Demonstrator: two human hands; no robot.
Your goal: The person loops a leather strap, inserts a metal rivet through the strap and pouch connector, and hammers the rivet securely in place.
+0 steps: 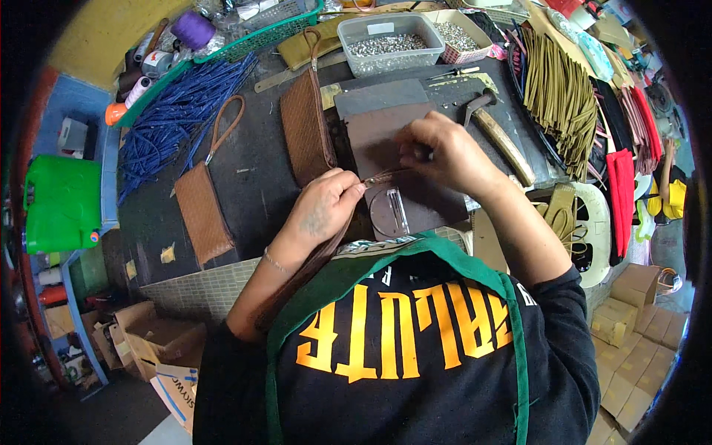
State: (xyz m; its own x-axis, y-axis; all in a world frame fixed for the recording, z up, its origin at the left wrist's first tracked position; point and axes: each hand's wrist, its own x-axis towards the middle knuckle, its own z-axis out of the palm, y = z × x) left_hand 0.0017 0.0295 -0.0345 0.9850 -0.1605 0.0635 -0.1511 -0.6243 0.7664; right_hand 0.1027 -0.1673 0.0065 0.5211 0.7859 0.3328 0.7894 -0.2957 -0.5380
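My left hand (pixel 320 208) is closed, thumb against finger, at the small metal fitting of a brown wrist strap (pixel 387 176). The strap runs right to my right hand (pixel 449 152), whose fingers are curled around its far end and slightly smeared by motion. Under my left forearm hangs a brown woven pouch (pixel 300 285), partly hidden by the arm. Two similar woven pouches with loop straps lie left of my hands: one upright pouch (pixel 305 130) close by, another pouch (pixel 202 215) further left. Beneath my hands are a dark brown flat slab (pixel 374 137) and a round-ended plate with metal pins (pixel 387 211).
A hammer (pixel 504 147) lies right of my right hand. Behind stand a clear tub of metal fittings (pixel 391 65) and a basket of small parts (pixel 463 52). Blue strips (pixel 178 119) pile at left; olive strips (pixel 560 85) lie at right, near a white chair (pixel 593 230).
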